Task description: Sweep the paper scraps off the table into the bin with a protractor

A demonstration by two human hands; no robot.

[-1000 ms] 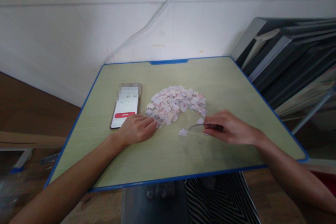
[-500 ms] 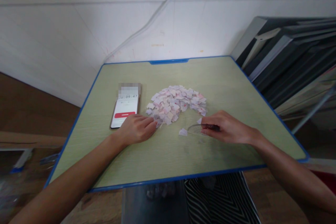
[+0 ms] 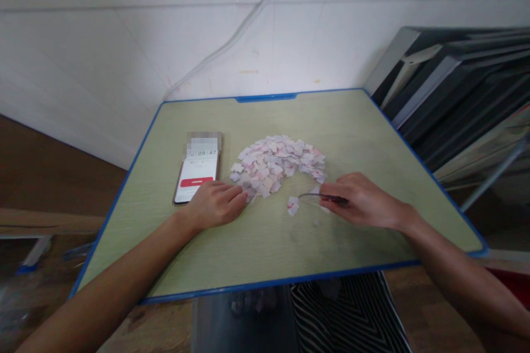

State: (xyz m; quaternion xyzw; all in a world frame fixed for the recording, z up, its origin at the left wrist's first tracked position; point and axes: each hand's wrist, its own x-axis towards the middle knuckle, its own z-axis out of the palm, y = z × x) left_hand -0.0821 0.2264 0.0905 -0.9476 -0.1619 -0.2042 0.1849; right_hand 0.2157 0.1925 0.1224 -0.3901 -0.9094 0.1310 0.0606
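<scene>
My right hand point(image 3: 358, 198) is closed around dark-handled tweezers point(image 3: 331, 197) with thin, curved ends pointing left. At their tips is a small white and pink paper scrap point(image 3: 293, 206). A couple more scraps point(image 3: 315, 191) lie close to the fingers of this hand. My left hand point(image 3: 217, 202) rests on the table with its fingers curled together, against the lower left end of a curved pile of paper scraps point(image 3: 269, 162). Its fingertips are hidden, so whether anything is in them does not show.
A phone point(image 3: 196, 176) with a running timer lies beyond my left hand on the blue-edged table point(image 3: 339, 116). A white wall point(image 3: 207, 33) with a cable stands behind. Dark flat panels point(image 3: 464, 83) lean at the right. My lap in striped cloth point(image 3: 351, 314) is below the table's edge.
The scrap near the tweezers' tips has shifted slightly right and turned, now showing pink. The tweezers have rolled and look narrower. My left hand has hardly moved.
</scene>
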